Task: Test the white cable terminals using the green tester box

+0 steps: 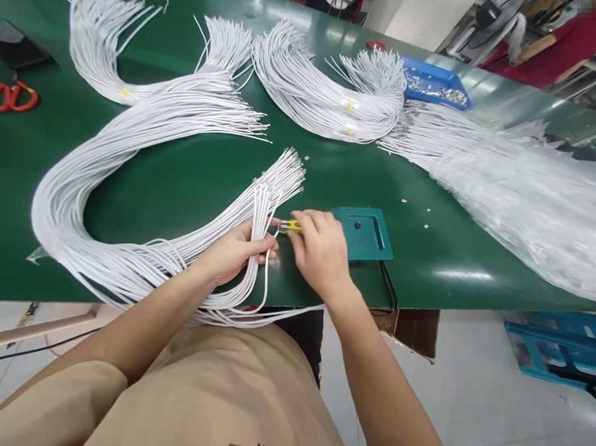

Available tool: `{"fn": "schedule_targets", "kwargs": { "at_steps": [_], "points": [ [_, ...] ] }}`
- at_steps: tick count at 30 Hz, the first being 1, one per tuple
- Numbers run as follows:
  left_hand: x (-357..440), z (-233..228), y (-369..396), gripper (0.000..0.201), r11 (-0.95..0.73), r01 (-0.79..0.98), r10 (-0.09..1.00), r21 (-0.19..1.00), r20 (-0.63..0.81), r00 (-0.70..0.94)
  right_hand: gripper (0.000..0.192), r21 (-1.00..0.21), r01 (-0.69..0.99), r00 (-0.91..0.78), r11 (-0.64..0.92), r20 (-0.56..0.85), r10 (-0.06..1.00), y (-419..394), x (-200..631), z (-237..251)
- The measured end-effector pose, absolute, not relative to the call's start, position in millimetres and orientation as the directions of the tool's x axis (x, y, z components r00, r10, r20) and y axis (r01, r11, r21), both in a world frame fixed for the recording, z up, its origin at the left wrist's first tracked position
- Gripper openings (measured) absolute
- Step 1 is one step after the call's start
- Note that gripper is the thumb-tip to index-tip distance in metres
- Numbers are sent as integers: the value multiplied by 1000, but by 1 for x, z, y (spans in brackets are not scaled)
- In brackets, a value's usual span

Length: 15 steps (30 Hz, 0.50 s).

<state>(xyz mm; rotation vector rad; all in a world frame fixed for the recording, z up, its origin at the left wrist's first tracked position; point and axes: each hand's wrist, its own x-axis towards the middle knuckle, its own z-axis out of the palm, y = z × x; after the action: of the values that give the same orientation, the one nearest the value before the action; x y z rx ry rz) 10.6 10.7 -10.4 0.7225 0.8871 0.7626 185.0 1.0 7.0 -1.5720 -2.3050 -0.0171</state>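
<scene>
Tan shirt [222, 400] nearest cam, bare forearms reaching fwd over green table [176, 189]. L hand [242, 252]: fingers closed w/ small gap at tips, gripping wire bunch [260, 208], white, ends pointing up/away, tails curving down to table edge. One wire sits apart from the bunch, its end by L fingertips. R hand [322, 245]: thumb + fingers closed on yellow tool [292, 226], metal tip pointing L, at that wire's end; can't tell if tip is touching it.

Wire bunch is front-ctr, over near edge of table, just in front of the tips of big wire loop [59, 195], which curves round on L side. Teal tray [385, 228] just R of R hand, blk cords [390, 291] hanging below it. More bundles behind: loop w/ yellow tags [316, 105] ctr-far, another top L. Plastic-wrapped bundle [521, 191] on R, blue bin [464, 101] w/ small metal bits behind it. Red-handled scissors [9, 97] + phone [11, 43] far L. Co-worker in red sleeve [575, 39] top R, well apart. Blue stool [564, 349] on floor, lower R.
</scene>
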Motion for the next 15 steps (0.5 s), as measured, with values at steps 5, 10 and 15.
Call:
{"fn": "schedule_targets", "kwargs": {
  "at_steps": [5,10,15],
  "points": [
    [17,-15,15,45,382,-132,894,915,-330,304,11,-147,913,-366,381,122,923,22,206,14],
    [21,-17,18,46,339,-38,912,940,-318,258,12,-184,891,-401,416,112,909,27,211,12],
    [23,-22,21,44,324,91,918,942,-336,212,16,-185,889,-392,419,167,905,30,212,6]
  ]
}}
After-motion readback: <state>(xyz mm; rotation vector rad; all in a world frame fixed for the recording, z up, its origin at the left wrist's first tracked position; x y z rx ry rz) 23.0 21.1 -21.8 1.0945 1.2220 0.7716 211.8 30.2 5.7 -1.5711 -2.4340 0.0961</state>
